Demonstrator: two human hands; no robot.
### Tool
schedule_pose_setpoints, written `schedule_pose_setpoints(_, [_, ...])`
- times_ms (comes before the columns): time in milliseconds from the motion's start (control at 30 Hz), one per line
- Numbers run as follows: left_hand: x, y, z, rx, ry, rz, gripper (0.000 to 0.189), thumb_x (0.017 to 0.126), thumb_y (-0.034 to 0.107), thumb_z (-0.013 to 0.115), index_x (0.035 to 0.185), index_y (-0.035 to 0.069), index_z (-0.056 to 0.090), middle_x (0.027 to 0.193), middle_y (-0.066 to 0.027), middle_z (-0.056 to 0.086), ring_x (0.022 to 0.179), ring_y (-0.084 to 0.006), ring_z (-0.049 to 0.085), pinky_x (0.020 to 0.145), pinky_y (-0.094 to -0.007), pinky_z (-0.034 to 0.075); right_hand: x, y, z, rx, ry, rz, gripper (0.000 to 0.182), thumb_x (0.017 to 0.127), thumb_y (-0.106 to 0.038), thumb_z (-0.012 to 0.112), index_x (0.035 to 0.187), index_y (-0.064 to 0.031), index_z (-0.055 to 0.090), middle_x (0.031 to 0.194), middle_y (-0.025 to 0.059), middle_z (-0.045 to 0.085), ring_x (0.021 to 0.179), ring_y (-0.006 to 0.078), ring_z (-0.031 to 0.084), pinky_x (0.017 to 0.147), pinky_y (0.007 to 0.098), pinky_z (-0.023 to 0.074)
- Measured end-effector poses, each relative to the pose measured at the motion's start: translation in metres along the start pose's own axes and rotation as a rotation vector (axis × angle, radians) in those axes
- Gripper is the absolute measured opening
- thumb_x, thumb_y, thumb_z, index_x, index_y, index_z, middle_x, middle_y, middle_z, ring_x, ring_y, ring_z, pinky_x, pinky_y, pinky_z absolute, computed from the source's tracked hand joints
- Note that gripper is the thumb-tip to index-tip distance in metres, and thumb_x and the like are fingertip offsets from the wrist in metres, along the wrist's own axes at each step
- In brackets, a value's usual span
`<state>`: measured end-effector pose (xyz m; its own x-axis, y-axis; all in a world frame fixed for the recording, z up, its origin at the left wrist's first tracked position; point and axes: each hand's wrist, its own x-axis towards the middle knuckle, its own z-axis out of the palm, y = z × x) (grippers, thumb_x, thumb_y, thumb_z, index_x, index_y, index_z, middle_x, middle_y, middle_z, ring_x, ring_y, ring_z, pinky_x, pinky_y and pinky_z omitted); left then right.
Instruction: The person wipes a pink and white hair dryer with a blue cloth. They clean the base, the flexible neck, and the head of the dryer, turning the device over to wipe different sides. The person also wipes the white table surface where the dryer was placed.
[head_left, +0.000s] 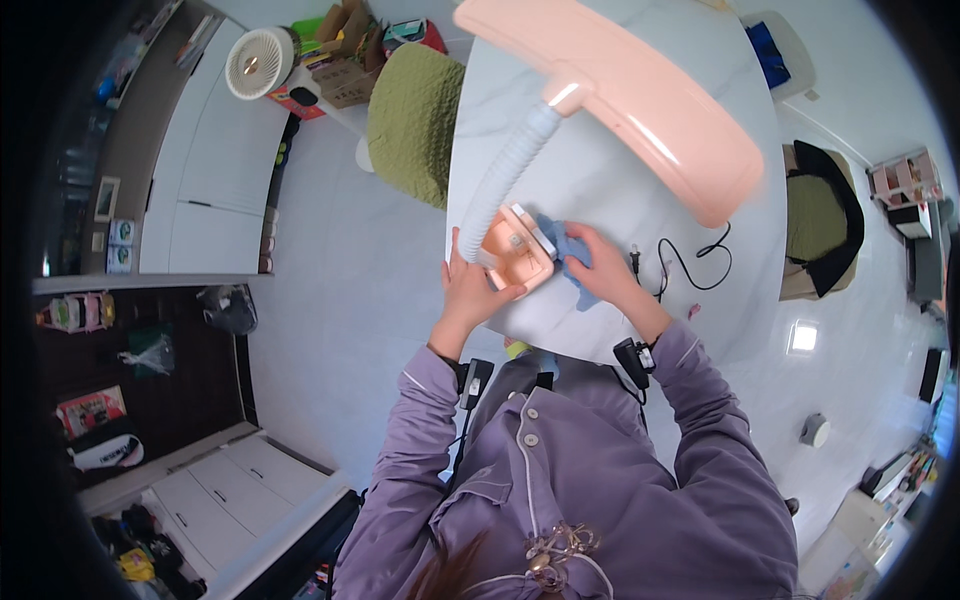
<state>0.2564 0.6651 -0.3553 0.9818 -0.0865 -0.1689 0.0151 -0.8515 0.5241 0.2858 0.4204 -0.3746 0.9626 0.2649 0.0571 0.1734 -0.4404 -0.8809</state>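
Note:
A pink desk lamp stands on the white marble-look table (600, 330), its wide lamp head (645, 97) reaching over the far side. A pale ribbed gooseneck (517, 157) joins the head to the hollow pink base (534, 277). My left hand (476, 289) grips the base at its near left side, thumb on the front rim. In my right hand (600, 262) is a crumpled blue cloth (581, 289), bunched beside the white-edged right side of the base. Whether the cloth touches the base is hard to tell.
A black power cord (697, 288) with a two-pin plug (635, 259) lies right of my right hand. Beside it is a small pink scrap (694, 310). Green-covered chairs flank the table, one at left (412, 120), one at right (814, 217). A white fan (261, 63) stands beyond the left chair.

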Motion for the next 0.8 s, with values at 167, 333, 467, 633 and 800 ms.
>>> schedule_pose_setpoints(167, [0.004,0.009,-0.013,0.011,-0.114,0.042,0.088,0.061,0.044,0.082,0.131,0.003,0.046,0.141,-0.0217,0.028,0.136,-0.0444,0.014,0.109,-0.0506,0.016,0.008,-0.007,0.012,-0.049,-0.003,0.083,0.036,0.08,-0.029,0.064,0.108,-0.0064,0.063,0.103,0.0143,0.064,0.094,0.0327,0.061,0.079,0.0389,0.0498])
schedule_pose_setpoints(333, [0.004,0.013,-0.015,0.016,-0.083,0.099,0.074,0.063,0.044,0.081,0.122,0.007,0.055,0.139,-0.0209,0.029,0.136,-0.0452,0.012,0.109,-0.0513,0.017,0.013,-0.018,0.012,-0.18,-0.024,0.139,0.032,0.078,-0.03,0.063,0.101,-0.0075,0.065,0.086,0.0132,0.067,0.081,0.0325,0.064,0.071,0.0413,0.0508])
schedule_pose_setpoints(467, [0.003,0.008,-0.01,0.061,-0.05,0.09,0.079,0.064,0.046,0.08,0.125,0.005,0.051,0.142,-0.0215,0.026,0.137,-0.0452,0.01,0.109,-0.0517,0.016,0.012,-0.014,0.013,-0.163,-0.021,0.104,0.028,0.078,-0.028,0.062,0.098,-0.0084,0.065,0.082,0.0129,0.067,0.078,0.0324,0.064,0.068,0.0426,0.0505])
schedule_pose_setpoints(633, [0.004,0.013,-0.013,0.071,-0.101,0.055,0.093,0.066,0.049,0.078,0.135,0.001,0.04,0.147,-0.0254,0.018,0.139,-0.045,0.006,0.11,-0.0513,0.013,0.011,-0.011,0.02,-0.191,0.022,0.058,0.026,0.076,-0.024,0.064,0.096,-0.0079,0.066,0.082,0.0129,0.067,0.071,0.0333,0.063,0.064,0.0415,0.051])
schedule_pose_setpoints(800, [0.001,0.01,-0.013,0.11,-0.125,0.04,0.1,0.067,0.052,0.077,0.14,0.0,0.033,0.15,-0.0285,0.012,0.141,-0.0435,0.0,0.112,-0.0493,0.012,0.013,-0.011,0.021,-0.22,0.072,0.055,0.023,0.074,-0.024,0.064,0.09,-0.0081,0.065,0.074,0.0119,0.065,0.066,0.0312,0.063,0.061,0.0406,0.0509])
